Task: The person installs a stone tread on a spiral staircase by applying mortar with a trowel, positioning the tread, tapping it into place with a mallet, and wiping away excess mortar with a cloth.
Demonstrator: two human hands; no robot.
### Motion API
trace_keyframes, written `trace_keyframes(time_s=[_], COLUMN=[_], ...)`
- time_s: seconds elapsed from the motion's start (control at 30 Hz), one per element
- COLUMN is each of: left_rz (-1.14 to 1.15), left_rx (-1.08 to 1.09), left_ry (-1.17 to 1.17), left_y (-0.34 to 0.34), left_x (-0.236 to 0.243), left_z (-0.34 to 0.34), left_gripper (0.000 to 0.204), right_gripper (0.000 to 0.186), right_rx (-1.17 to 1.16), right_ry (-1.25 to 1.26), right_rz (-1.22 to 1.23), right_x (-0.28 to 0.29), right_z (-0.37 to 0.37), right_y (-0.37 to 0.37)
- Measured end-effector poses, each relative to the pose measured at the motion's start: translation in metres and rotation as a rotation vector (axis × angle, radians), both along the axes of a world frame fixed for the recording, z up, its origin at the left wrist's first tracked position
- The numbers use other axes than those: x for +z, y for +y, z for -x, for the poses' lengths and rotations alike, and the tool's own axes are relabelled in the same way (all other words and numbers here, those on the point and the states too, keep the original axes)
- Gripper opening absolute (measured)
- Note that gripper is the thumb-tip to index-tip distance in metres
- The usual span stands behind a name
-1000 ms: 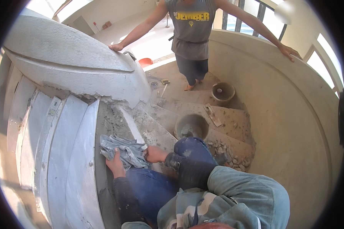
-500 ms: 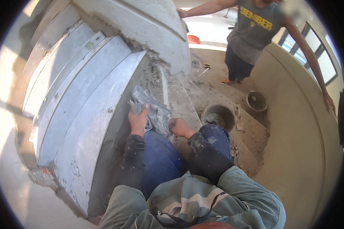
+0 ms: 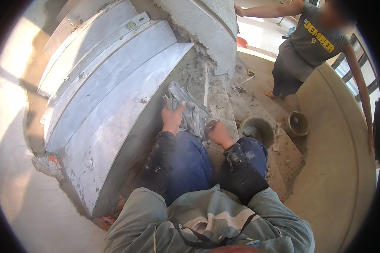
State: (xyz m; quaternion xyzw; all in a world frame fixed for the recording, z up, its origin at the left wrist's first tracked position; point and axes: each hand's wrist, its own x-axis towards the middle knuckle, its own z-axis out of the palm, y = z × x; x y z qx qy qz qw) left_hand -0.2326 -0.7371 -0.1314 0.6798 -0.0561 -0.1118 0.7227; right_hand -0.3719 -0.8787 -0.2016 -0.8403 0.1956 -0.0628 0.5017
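Note:
Between my knees is a crumpled grey sheet [image 3: 191,110], stiff with mortar smears; whether it is cloth or a bag I cannot tell. My left hand [image 3: 172,118] is closed on its left side, thumb on top. At its right edge my right hand [image 3: 219,133] pinches a corner, the fingers curled in. Left of the sheet rises the newly plastered riser side of the stair, under a smooth grey slab step [image 3: 126,101]. A mortar bucket [image 3: 264,128] stands just beyond my right knee, with wet grey mix inside.
A second bucket [image 3: 298,123] stands farther right, with a dirty flat tool [image 3: 277,137] between the two. A spirit level [image 3: 135,23] lies on the upper steps. A co-worker [image 3: 302,50] stands beyond, arms spread to both walls. A curved wall [image 3: 337,152] bounds the right side.
The whole view has shifted, so the stairs, buckets and co-worker sit farther right in it. Both my hands still grip the grey sheet, and the right one has tilted slightly.

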Motion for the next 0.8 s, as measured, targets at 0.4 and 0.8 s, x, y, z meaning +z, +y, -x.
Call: trace_keyframes(time_s=[0.4, 0.8], left_rz=[-0.079, -0.008], left_rx=[0.056, -0.011], left_ry=[0.046, 0.099], left_y=[0.009, 0.0], left_x=[-0.009, -0.009], left_z=[-0.012, -0.01], left_gripper=[0.038, 0.044], right_gripper=[0.043, 0.04], right_rx=[0.02, -0.175], right_ry=[-0.545, -0.16], right_rz=[-0.175, -0.378], right_x=[0.164, -0.002], right_z=[-0.032, -0.029], right_y=[0.003, -0.033])
